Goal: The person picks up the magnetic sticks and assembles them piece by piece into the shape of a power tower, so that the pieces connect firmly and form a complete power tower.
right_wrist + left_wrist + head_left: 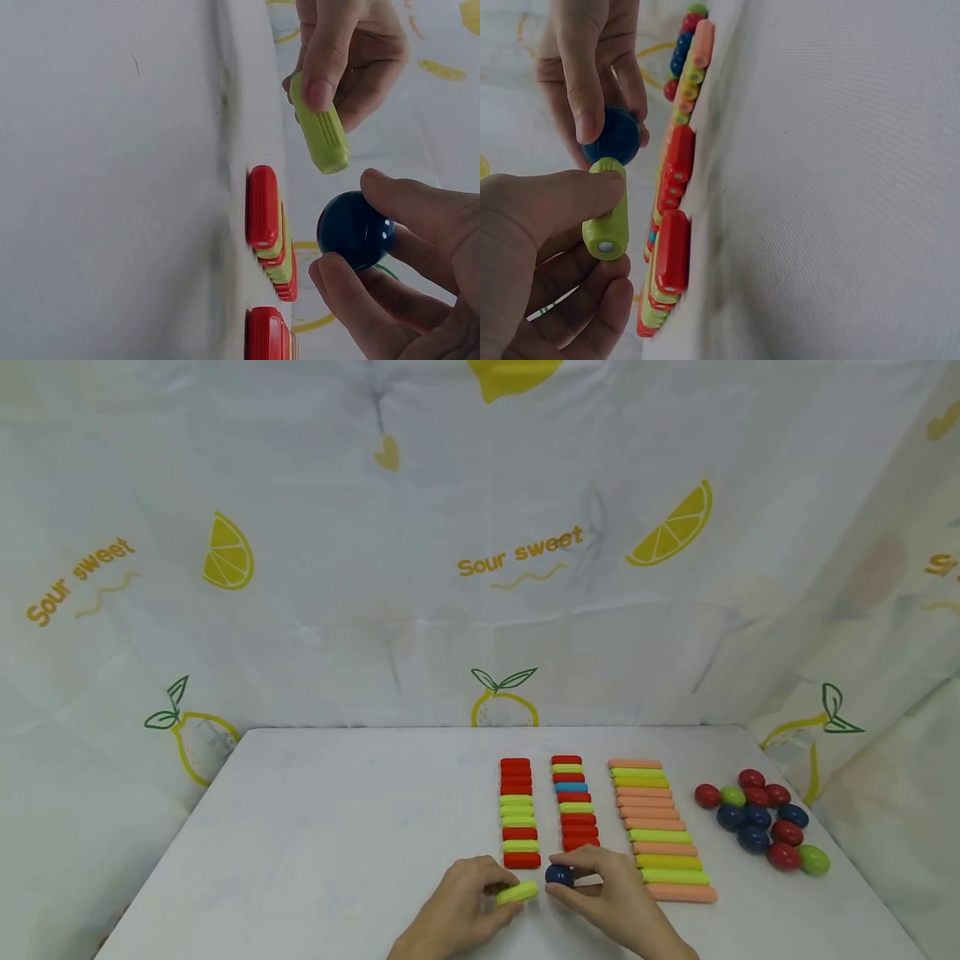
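In left wrist view alone, lime rod (607,225) overlaps blue ball (619,135).

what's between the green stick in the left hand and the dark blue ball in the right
Just a small bare gap: the right wrist view shows nothing between the end of the green stick and the dark blue ball.

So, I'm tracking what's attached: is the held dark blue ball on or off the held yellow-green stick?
Off: the right wrist view shows a clear gap between the dark blue ball and the yellow-green stick.
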Action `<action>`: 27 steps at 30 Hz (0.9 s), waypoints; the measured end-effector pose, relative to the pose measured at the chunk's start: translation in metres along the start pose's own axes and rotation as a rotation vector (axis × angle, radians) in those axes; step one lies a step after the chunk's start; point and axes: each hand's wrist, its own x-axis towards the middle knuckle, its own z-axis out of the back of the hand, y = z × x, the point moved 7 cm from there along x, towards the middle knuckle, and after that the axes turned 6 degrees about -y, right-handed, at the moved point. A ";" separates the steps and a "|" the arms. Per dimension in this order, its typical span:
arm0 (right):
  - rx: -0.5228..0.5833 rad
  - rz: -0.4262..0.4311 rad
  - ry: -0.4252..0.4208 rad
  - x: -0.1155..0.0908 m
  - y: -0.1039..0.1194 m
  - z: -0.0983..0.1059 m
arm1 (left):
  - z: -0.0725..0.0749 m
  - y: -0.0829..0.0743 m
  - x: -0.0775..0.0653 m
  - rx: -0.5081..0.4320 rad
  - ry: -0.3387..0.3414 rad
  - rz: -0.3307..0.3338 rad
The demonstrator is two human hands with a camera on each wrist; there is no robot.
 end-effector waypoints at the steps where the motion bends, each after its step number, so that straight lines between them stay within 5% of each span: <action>1: 0.006 0.001 0.011 0.000 0.000 -0.001 | 0.000 -0.001 0.000 0.001 -0.005 -0.013; 6: 0.049 0.033 0.073 -0.001 0.003 -0.008 | 0.002 -0.006 -0.002 -0.002 -0.020 -0.071; 15: 0.080 0.037 0.130 -0.001 0.008 -0.018 | -0.001 -0.007 -0.001 -0.018 0.019 -0.053; 24: 0.143 0.013 0.170 -0.003 0.010 -0.027 | -0.007 -0.013 -0.005 -0.024 0.016 -0.218; 27: 0.111 0.002 0.110 -0.002 0.008 -0.015 | -0.008 -0.007 -0.005 -0.122 0.032 -0.150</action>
